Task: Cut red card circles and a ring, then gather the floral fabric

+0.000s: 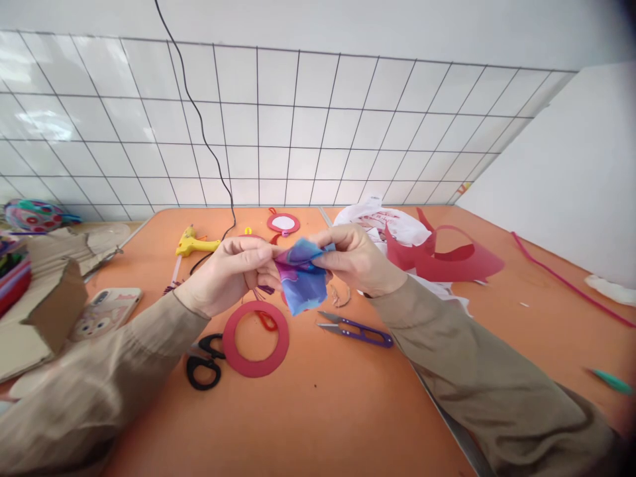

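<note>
A small piece of thin blue and purple fabric is held up between my two hands over the table. My left hand pinches its left edge between thumb and fingers. At the upper right, the thumb and fingertips of my right hand close on a folded part of the cloth. Below the hands lies a flat red ring with a red loop showing through its hole. Purple-handled thread snips rest beneath my right hand, and black-handled scissors lie beside the ring, partly hidden by my left sleeve.
A yellow glue gun with a black cord lies behind my left hand. Farther back is a red-rimmed oval piece. Curled red sheet material and a white plastic bag are at right. Cardboard and a phone sit left.
</note>
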The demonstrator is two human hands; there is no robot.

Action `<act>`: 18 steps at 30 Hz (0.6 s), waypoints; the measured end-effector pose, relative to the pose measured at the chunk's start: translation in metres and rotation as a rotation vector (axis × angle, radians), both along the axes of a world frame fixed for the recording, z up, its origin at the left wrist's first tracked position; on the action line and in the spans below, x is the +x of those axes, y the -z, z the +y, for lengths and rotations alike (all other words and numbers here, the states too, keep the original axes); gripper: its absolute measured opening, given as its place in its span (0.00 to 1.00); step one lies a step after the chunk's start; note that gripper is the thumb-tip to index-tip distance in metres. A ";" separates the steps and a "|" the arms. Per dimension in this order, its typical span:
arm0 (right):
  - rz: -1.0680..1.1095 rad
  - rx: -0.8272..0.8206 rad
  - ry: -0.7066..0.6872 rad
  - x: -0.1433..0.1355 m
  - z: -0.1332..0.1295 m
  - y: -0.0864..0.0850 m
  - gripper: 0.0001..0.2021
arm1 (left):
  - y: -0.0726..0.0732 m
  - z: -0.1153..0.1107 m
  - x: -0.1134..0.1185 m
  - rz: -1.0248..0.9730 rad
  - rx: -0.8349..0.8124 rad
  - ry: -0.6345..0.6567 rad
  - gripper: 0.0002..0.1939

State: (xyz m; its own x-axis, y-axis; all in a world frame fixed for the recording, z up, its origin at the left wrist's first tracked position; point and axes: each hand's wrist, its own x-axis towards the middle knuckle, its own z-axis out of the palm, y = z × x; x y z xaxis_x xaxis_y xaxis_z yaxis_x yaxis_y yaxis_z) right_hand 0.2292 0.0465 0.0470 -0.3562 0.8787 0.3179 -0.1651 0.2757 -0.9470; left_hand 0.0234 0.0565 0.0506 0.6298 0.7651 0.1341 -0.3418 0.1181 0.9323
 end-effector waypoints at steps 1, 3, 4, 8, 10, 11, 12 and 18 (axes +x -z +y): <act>-0.020 0.044 -0.010 0.001 0.000 -0.001 0.06 | -0.001 -0.001 0.000 0.005 -0.004 0.003 0.10; -0.049 0.133 -0.032 0.002 -0.001 -0.003 0.05 | -0.002 -0.001 0.001 0.020 -0.011 -0.003 0.13; -0.063 0.165 -0.042 0.002 -0.002 -0.004 0.04 | -0.003 -0.002 0.001 0.034 -0.013 -0.014 0.14; -0.125 0.210 -0.056 0.001 -0.003 -0.007 0.03 | -0.001 0.001 0.001 0.101 0.026 -0.060 0.12; -0.140 0.213 -0.055 0.001 -0.002 -0.006 0.05 | 0.001 0.003 0.000 0.129 0.061 -0.068 0.09; -0.146 0.217 -0.049 0.001 -0.002 -0.006 0.05 | 0.002 0.004 -0.001 0.145 0.077 -0.072 0.07; -0.154 0.224 -0.041 0.002 -0.001 -0.006 0.06 | 0.002 0.004 -0.001 0.161 0.094 -0.076 0.06; -0.189 0.246 -0.005 0.002 -0.001 -0.006 0.04 | -0.001 0.002 -0.003 0.235 0.196 -0.081 0.04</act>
State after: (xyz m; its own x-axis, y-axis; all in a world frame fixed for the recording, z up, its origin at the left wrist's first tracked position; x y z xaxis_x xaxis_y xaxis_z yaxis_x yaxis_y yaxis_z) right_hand 0.2312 0.0455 0.0526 -0.4334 0.7817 0.4485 0.0059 0.5001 -0.8659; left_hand 0.0207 0.0590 0.0521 0.5991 0.7879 0.1424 -0.1155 -0.0910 0.9891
